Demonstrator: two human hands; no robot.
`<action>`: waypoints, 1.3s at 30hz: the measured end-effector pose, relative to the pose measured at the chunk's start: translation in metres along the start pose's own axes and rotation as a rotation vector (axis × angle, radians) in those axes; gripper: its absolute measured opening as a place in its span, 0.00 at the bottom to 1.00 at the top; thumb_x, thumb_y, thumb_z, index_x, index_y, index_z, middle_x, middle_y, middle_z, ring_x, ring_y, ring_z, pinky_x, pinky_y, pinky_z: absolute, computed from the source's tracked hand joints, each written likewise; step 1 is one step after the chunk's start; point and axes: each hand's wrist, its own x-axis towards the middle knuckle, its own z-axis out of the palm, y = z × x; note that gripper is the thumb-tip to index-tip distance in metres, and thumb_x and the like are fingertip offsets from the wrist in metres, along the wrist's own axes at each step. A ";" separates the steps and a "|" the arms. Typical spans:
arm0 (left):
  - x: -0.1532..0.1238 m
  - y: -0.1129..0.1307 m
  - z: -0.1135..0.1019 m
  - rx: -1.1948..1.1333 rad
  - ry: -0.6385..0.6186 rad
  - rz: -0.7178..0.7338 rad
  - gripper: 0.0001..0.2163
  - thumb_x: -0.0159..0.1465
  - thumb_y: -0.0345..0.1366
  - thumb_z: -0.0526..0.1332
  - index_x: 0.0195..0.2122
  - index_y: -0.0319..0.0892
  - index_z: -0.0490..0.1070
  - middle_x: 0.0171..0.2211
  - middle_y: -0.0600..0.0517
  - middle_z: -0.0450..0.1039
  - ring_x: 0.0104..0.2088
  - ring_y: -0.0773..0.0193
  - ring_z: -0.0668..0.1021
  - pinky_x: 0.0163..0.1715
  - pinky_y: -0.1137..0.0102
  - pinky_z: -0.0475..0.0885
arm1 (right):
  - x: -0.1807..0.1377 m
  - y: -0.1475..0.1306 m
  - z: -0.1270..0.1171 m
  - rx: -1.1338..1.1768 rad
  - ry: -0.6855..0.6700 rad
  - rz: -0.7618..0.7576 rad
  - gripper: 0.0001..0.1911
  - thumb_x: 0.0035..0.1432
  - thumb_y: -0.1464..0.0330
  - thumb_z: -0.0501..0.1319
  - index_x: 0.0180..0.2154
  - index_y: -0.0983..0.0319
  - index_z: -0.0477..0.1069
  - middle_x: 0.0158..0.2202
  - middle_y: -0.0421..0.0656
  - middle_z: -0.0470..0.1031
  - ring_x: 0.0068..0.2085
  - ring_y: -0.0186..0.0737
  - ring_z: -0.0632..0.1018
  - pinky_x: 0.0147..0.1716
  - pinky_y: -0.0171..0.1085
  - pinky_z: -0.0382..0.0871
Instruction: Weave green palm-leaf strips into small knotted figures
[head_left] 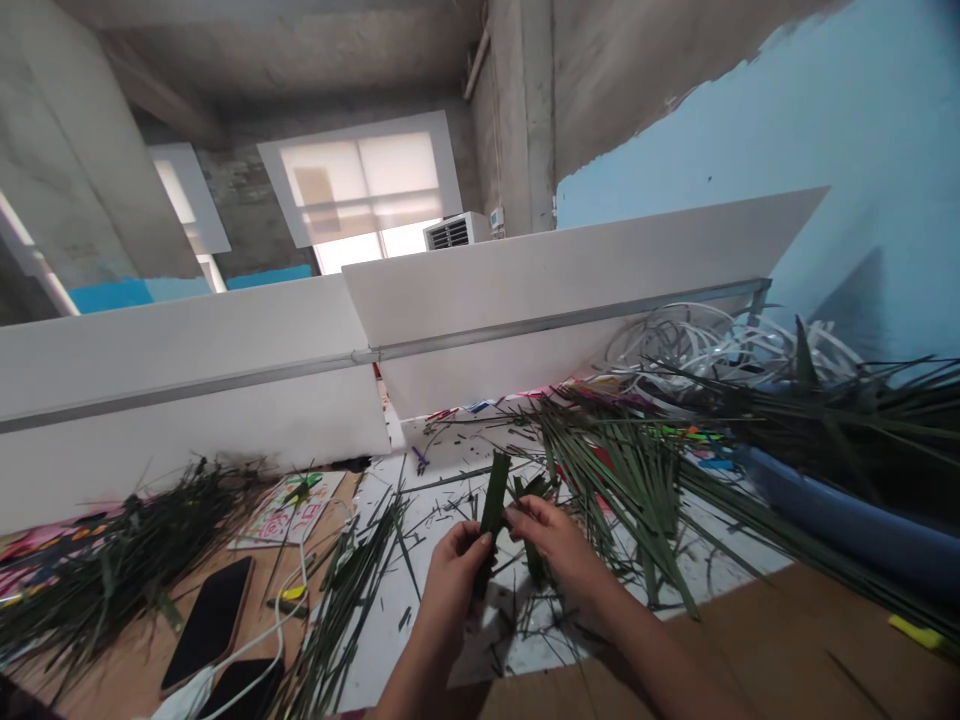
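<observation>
My left hand (pixel 454 575) is closed around a short bundle of green leaf strips (pixel 494 495) that stands upright above my fingers. My right hand (pixel 551 540) is just beside it, fingers pinched on the same strips and on darker strips hanging below. Both hands are over a white sheet (pixel 450 620) in the middle of the table. A large fan of long green palm leaves (pixel 622 460) lies directly right of my hands.
A pile of dark leaf strips (pixel 112 570) lies at the left, and another bunch (pixel 337 610) by my left wrist. Two black phones (pixel 210 620) with a white cable rest front left. White partition boards (pixel 525 290) stand behind. White coiled straps (pixel 712 345) and a blue tub (pixel 847 515) sit right.
</observation>
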 end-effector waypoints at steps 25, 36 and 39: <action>-0.002 0.010 -0.005 0.091 -0.072 0.033 0.16 0.46 0.45 0.75 0.25 0.39 0.75 0.22 0.55 0.69 0.25 0.68 0.65 0.27 0.73 0.57 | -0.001 -0.003 0.004 -0.076 -0.143 0.044 0.23 0.51 0.46 0.64 0.27 0.60 0.68 0.18 0.34 0.61 0.21 0.32 0.60 0.21 0.34 0.50; 0.001 0.010 -0.005 0.084 -0.054 0.003 0.19 0.45 0.50 0.74 0.28 0.40 0.78 0.24 0.53 0.71 0.25 0.67 0.67 0.26 0.73 0.58 | -0.005 -0.003 0.006 -0.003 -0.141 0.083 0.22 0.50 0.47 0.65 0.26 0.59 0.68 0.19 0.33 0.59 0.22 0.33 0.61 0.22 0.34 0.49; 0.002 0.009 -0.006 0.064 -0.041 -0.006 0.19 0.42 0.50 0.75 0.26 0.40 0.77 0.24 0.53 0.71 0.25 0.67 0.67 0.26 0.73 0.58 | -0.006 -0.002 0.006 0.026 -0.147 0.118 0.22 0.50 0.47 0.65 0.27 0.60 0.68 0.19 0.33 0.60 0.22 0.32 0.60 0.22 0.34 0.48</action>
